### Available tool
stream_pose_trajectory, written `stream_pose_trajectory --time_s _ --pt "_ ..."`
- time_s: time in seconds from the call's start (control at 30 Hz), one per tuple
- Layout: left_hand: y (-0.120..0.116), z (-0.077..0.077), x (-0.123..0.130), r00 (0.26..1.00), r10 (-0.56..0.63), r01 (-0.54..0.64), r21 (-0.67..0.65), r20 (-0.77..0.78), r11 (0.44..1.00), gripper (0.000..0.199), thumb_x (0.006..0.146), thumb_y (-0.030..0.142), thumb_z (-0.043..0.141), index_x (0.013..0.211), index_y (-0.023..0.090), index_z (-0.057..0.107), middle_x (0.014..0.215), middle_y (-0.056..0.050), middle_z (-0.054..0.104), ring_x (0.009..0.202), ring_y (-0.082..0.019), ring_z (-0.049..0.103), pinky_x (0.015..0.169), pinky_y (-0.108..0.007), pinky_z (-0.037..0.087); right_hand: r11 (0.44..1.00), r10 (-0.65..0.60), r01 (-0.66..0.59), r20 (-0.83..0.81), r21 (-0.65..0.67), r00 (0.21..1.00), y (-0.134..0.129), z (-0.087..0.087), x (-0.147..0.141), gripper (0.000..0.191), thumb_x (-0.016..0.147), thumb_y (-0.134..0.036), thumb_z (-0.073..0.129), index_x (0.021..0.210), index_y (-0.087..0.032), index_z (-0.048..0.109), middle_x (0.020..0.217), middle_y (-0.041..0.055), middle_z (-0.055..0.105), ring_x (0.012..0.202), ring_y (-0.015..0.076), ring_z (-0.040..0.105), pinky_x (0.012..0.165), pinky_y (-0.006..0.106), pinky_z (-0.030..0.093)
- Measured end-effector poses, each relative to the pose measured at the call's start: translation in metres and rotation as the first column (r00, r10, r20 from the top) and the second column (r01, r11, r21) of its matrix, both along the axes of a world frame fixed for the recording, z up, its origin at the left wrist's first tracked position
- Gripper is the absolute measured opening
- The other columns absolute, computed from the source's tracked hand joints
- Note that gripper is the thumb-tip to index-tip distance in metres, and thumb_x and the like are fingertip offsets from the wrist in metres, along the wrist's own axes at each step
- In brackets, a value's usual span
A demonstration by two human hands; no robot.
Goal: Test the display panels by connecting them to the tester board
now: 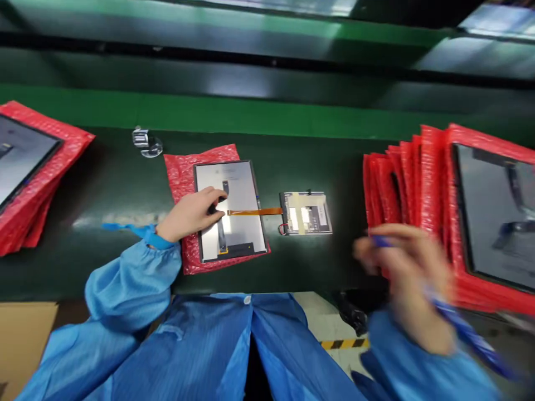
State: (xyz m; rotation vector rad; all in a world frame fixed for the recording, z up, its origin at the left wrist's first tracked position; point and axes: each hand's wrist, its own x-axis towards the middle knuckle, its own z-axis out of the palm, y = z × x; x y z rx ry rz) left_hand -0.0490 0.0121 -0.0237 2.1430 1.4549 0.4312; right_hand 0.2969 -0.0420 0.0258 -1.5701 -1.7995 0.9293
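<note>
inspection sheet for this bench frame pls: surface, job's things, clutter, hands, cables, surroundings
Surface: dark green bench top, glossy, with a lighter green strip behind.
Job's things: flat grey display panel lying on a red bubble-wrap bag; small circuit board to its right.
Clutter: small clear plastic piece at back left; stacks of red bagged panels far left and right.
Hands: left hand resting on the panel; right hand blurred, holding a blue pen.
Cables: orange flat flex cable joins panel and board.
Surroundings: blue smock sleeves, cardboard box lower left, yellow-black floor tape.
</note>
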Motion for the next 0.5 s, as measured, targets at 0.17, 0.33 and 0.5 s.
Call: stream_pose_trajectory --time_s 0.17,0.33,0.5 --pt "-0.004 0.002 0.006 0.992 -0.049 0.050 0.005 -0.115 0.999 0.035 0.085 0.031 0.065 0.118 0.020 0.060 0.100 -0.007 0.064 0.083 -0.023 0.061 0.070 -0.031 0.043 0.939 0.203 -0.270 -0.290 -0.214 0.935 0.000 -0.033 -0.103 0.031 0.088 -0.044 0.059 0.069 -0.021 0.053 0.058 -0.0009 0.055 0.053 0.0120 0.049 0.053 0.026 0.038" --pt "-0.002 0.005 0.005 0.988 -0.001 0.004 0.018 -0.157 1.000 0.030 0.090 0.025 0.057 0.119 0.017 0.057 0.097 -0.007 0.062 0.083 -0.022 0.062 0.072 -0.031 0.044 0.963 0.202 -0.235 -0.221 -0.135 0.954 0.010 -0.066 -0.142 0.036 0.086 -0.043 0.059 0.065 -0.022 0.038 0.049 -0.0066 0.040 0.046 0.0089 0.036 0.051 0.023 0.032" --pt "-0.002 0.004 0.008 0.980 0.008 -0.004 0.024 -0.198 1.000 0.028 0.091 0.025 0.057 0.117 0.015 0.057 0.097 -0.007 0.062 0.081 -0.022 0.062 0.069 -0.030 0.044 0.977 0.210 -0.213 -0.118 -0.013 0.970 0.005 -0.076 -0.145 0.037 0.087 -0.034 0.051 0.059 -0.022 0.030 0.050 -0.0054 0.032 0.046 0.0090 0.035 0.053 0.024 0.032"
